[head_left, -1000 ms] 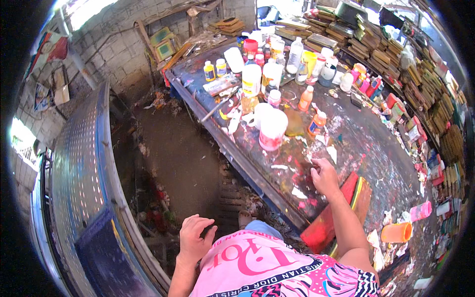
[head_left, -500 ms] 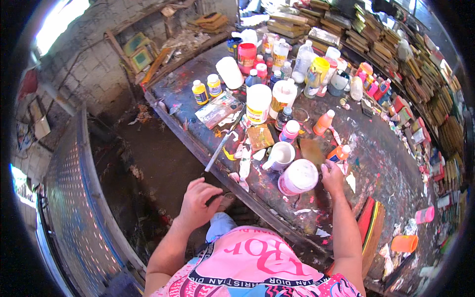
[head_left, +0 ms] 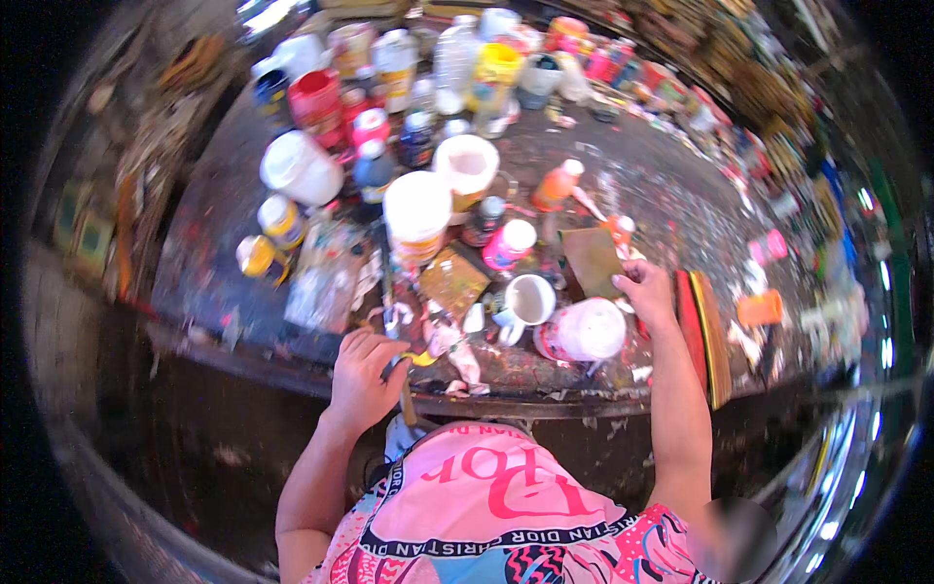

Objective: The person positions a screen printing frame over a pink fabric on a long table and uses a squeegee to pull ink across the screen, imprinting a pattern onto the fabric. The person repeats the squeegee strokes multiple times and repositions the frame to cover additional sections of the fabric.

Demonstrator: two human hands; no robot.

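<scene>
My left hand is at the table's front edge, below the end of a long brush-like tool. Its fingers are curled around something dark and narrow that I cannot make out. My right hand pinches at the right edge of a flat olive-brown square sheet on the table. Just above it lies a small orange bottle with a white cap. Between the hands stand a white mug and a pink-stained white tub. A pink bottle and a brown square block are behind them.
White tubs, a red pot, a yellow container and several paint bottles crowd the back left of the paint-stained table. Red and yellow-edged wooden strips lie right of my right arm, near an orange cup.
The view has swung to the right, with some blur. My left hand has come to the table edge by the brush-like tool. The right hand stays by the olive-brown sheet.
</scene>
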